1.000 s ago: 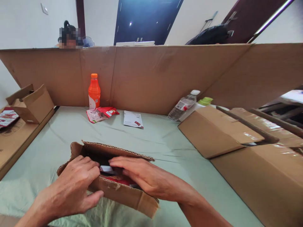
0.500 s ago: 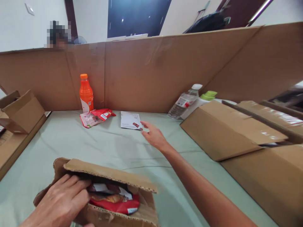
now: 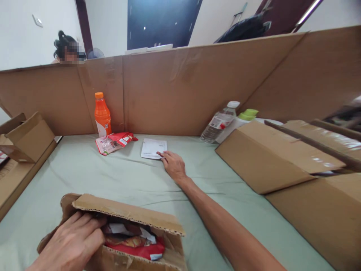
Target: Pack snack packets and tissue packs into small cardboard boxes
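My left hand (image 3: 75, 239) reaches over the side of a small open cardboard box (image 3: 152, 218) at the bottom of the view, gripping it. The fingertips are inside and hidden. In the box lie a red snack packet (image 3: 135, 250) and other wrapped pieces, mostly shaded. Farther off, my right hand (image 3: 175, 165) has its fingers closed on the lower right corner of a flat white packet (image 3: 152, 146), which lies on the pale green cloth (image 3: 126, 177). A red and pink snack bag (image 3: 113, 143) sits to the left of it.
An orange drink bottle (image 3: 102, 116) stands by the tall cardboard barrier (image 3: 169, 94). A clear water bottle (image 3: 220, 122) leans near a green-capped bottle (image 3: 248, 114). Large cardboard boxes (image 3: 267, 158) line the right, another box (image 3: 31, 139) the left. Beyond the barrier is a person (image 3: 66, 45).
My right hand has moved left onto the white packet's corner and its fingers have closed there. The packet has shifted slightly left. My left hand stays at the box.
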The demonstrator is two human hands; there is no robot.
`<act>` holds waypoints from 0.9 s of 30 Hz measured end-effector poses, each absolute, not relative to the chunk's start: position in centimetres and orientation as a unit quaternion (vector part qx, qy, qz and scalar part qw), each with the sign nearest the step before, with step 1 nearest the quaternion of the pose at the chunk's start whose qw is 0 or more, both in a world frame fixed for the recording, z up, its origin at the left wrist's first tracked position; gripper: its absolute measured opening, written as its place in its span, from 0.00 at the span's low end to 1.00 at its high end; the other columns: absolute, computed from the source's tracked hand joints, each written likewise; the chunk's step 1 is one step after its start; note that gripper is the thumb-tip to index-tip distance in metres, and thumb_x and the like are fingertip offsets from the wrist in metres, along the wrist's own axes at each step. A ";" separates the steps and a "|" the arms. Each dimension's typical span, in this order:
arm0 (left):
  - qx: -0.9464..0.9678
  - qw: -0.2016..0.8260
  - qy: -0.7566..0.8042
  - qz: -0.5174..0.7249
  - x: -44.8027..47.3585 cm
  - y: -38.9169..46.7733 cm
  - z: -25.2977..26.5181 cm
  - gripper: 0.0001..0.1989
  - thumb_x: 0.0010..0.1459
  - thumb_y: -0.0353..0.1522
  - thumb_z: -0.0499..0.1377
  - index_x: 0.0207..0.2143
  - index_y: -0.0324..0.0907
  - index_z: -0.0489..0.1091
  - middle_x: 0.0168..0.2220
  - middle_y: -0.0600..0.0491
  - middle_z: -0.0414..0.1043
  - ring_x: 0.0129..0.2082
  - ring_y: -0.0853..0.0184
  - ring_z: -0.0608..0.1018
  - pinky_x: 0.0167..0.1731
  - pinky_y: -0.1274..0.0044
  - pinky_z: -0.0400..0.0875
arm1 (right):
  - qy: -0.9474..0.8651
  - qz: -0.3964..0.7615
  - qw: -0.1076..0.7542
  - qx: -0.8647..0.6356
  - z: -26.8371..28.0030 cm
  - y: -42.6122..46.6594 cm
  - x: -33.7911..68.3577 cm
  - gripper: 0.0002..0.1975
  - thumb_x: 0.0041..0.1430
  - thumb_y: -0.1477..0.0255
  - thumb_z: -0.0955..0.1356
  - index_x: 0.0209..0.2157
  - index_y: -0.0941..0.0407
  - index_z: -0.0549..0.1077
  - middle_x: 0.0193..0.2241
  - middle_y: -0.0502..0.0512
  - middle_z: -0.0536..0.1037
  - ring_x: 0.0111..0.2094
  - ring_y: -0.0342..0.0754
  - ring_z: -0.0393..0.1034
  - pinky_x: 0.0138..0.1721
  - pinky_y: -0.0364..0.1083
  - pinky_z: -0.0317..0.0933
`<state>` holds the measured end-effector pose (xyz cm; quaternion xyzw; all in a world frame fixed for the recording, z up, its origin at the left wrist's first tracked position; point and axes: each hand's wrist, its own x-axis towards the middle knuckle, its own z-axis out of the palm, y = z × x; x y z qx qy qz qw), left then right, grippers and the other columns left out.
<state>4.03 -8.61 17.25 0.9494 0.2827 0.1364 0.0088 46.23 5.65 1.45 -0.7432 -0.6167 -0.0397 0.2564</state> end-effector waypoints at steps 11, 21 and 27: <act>0.936 0.095 0.320 0.114 5.1 -10.2 21.1 0.07 0.54 0.30 0.65 0.37 0.46 0.72 0.44 0.49 0.81 0.46 0.53 0.82 0.46 0.64 0.77 | -0.727 -0.146 0.319 -0.591 3.8 -7.4 39.9 0.15 0.71 0.75 0.64 0.36 0.55 0.83 0.41 0.61 0.86 0.42 0.50 0.80 0.42 0.47 0.66; 0.931 0.132 0.333 0.064 4.7 -10.7 20.7 0.06 0.54 0.31 0.65 0.34 0.43 0.72 0.40 0.48 0.80 0.41 0.52 0.81 0.42 0.63 0.75 | -0.740 -0.217 0.314 -0.555 8.9 -13.9 40.4 0.14 0.73 0.74 0.64 0.34 0.55 0.79 0.38 0.56 0.87 0.33 0.48 0.79 0.38 0.47 0.65; 0.932 0.141 0.329 0.055 4.7 -10.8 20.9 0.06 0.54 0.31 0.66 0.35 0.41 0.73 0.40 0.47 0.80 0.42 0.51 0.81 0.45 0.60 0.75 | -0.758 -0.237 0.251 -0.553 11.6 -15.9 40.0 0.14 0.75 0.72 0.63 0.38 0.56 0.80 0.38 0.55 0.87 0.30 0.47 0.77 0.37 0.47 0.63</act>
